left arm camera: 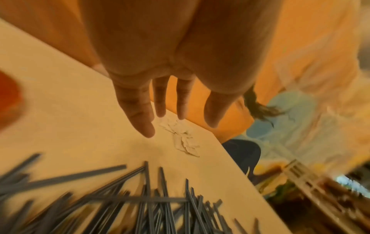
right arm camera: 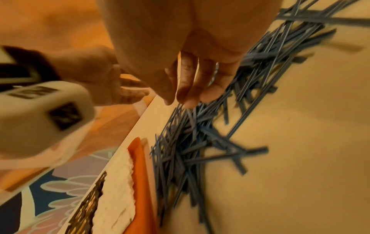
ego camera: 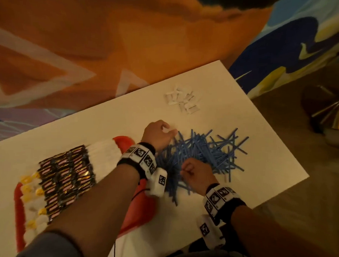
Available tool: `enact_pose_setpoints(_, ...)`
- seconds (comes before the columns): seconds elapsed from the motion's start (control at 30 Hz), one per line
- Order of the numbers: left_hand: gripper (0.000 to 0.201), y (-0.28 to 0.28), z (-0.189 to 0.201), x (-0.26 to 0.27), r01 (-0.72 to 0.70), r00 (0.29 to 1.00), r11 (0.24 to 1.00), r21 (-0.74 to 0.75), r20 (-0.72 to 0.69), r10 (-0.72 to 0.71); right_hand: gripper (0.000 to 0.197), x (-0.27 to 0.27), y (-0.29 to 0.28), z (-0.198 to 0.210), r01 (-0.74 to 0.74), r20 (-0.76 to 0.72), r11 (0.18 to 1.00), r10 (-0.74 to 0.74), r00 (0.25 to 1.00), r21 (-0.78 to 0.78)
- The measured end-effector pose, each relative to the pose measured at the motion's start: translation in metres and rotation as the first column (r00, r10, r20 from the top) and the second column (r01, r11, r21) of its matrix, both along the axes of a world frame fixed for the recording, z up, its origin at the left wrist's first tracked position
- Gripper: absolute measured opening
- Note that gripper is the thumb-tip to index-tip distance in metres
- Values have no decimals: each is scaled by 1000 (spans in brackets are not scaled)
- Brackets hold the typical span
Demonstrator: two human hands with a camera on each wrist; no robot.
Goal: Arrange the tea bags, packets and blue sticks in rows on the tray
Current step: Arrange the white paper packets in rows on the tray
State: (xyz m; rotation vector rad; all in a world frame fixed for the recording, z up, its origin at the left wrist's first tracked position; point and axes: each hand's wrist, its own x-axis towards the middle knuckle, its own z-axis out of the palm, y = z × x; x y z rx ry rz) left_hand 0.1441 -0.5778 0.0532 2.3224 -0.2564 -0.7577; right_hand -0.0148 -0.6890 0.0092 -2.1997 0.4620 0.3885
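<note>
A loose pile of blue sticks (ego camera: pixel 209 150) (left arm camera: pixel 140 205) (right arm camera: pixel 180 150) lies on the white table, to the right of the red tray (ego camera: pixel 18 210) (right arm camera: pixel 140 166). On the tray are rows of yellow-tagged tea bags (ego camera: pixel 32 200), dark packets (ego camera: pixel 66 178) and white packets (ego camera: pixel 104 155). My left hand (ego camera: pixel 161 135) (left arm camera: pixel 170 120) hovers at the pile's far left edge, fingers straight and holding nothing. My right hand (ego camera: pixel 193 171) (right arm camera: pixel 184 101) is down in the pile's near side, its thumb and bunched fingertips closing on sticks.
Several small white packets (ego camera: pixel 183 99) (left arm camera: pixel 184 139) sit in a heap near the table's far edge (ego camera: pixel 163 78). An orange patterned fabric lies beyond the table. A metal lamp base (ego camera: pixel 329 113) stands on the floor to the right.
</note>
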Motion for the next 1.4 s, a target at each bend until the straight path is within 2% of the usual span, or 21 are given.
enact_pose_setpoints(0.13,64,-74,-24,53,106,988,958,268,80,-132,10,0,-51,0,64,-23,994,-63,998,89)
enact_pose_setpoints(0.23,83,-112,-41,84,194,959,861,469,94,-267,10,-3,-85,0,88,-44,991,-84,995,99)
enact_pose_setpoints(0.37,98,-155,-53,114,242,943,816,526,71,-325,14,-9,-116,-4,144,-99,978,-129,987,153)
enact_pose_setpoints(0.43,100,-168,-58,125,266,944,790,552,17,-330,15,-11,-124,-4,162,-122,971,-142,982,177)
enact_pose_setpoints(0.57,86,-174,-76,131,281,939,740,611,-18,-343,13,-12,-130,-7,168,-124,965,-144,982,203)
enact_pose_setpoints(0.7,54,-170,-75,109,252,940,777,577,47,-339,12,-5,-125,-11,154,-119,962,-130,984,224)
enact_pose_setpoints(0.77,44,-162,-74,98,255,940,788,561,47,-338,13,0,-121,-10,127,-106,965,-105,989,231)
enact_pose_setpoints(0.87,31,-139,-77,93,200,964,870,450,67,-256,16,7,-116,-7,105,-70,967,-91,993,234)
enact_pose_setpoints(0.93,13,-123,-66,88,127,986,936,329,61,-155,14,11,-113,-4,99,-38,966,-92,995,240)
enact_pose_setpoints(1.0,20,-105,-60,81,-11,1000,986,164,10,10,12,15,-110,-2,91,-4,963,-93,996,255)
enact_pose_setpoints(1.03,20,-97,-54,76,-119,990,991,59,-65,122,10,18,-107,0,101,2,957,-105,994,272)
enact_pose_setpoints(1.07,19,-90,-47,70,-250,957,966,-64,-169,236,7,23,-104,3,126,-1,945,-131,991,302)
enact_pose_setpoints(1.13,22,-76,-27,52,-487,847,845,-222,-358,394,8,34,-93,15,173,-2,918,-184,983,356)
enact_pose_setpoints(1.2,22,-59,-3,31,-640,728,714,-284,-520,446,24,47,-78,35,173,67,915,-211,975,365)
enact_pose_setpoints(1.23,21,-48,10,19,-685,680,667,-292,-586,441,35,54,-69,46,119,147,936,-176,974,332)
enact_pose_setpoints(1.3,22,-28,29,-2,-735,634,598,-321,-638,437,56,65,-49,69,-93,340,977,23,940,192)
enact_pose_setpoints(1.37,22,-8,52,-26,-780,585,516,-353,-704,402,64,72,-24,86,-304,422,952,257,869,45)
enact_pose_setpoints(1.4,23,3,65,-37,-824,520,455,-339,-770,369,63,74,-10,92,-376,435,927,344,832,-14)
